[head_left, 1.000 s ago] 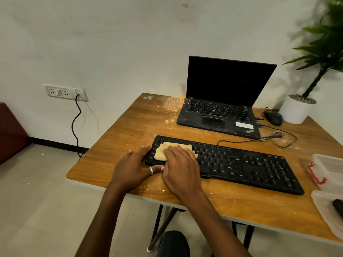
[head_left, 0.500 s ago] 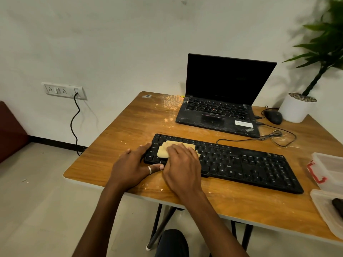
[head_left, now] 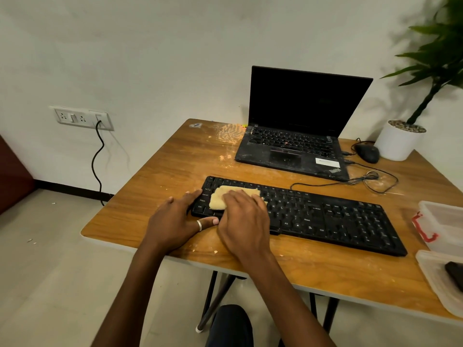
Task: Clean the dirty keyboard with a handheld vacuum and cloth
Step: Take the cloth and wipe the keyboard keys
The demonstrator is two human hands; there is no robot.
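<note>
Yellow, nubbly cloth (head_left: 223,201) sits at the left end of the black keyboard (head_left: 325,216), mid-frame. I see the right hand (head_left: 246,221) pressing it flat-fingered and the left hand (head_left: 175,221) spread open against that end on the crumb-dusted wooden worktop (head_left: 172,166).

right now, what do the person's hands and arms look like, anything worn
Both forearms are bare, with no sleeves, gloves or watch showing. The left hand wears a plain silvery ring on its thumb; the right hand shows no ring.
</note>
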